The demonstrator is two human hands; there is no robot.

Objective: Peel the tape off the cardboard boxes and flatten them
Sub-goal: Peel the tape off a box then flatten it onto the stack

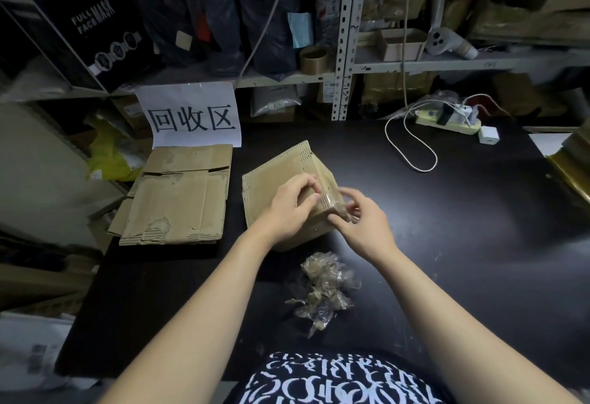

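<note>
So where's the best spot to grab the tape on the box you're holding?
Probably the loose end of the clear tape at the near right corner of the box, pinched from the right. It wraps over that corner and looks lifted off the cardboard. The right hand pinches it there while the left hand grips the box beside it.

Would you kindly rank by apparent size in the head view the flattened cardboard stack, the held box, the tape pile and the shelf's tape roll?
1. flattened cardboard stack
2. held box, partly covered
3. tape pile
4. tape roll, farther off, so true size unsure
</note>
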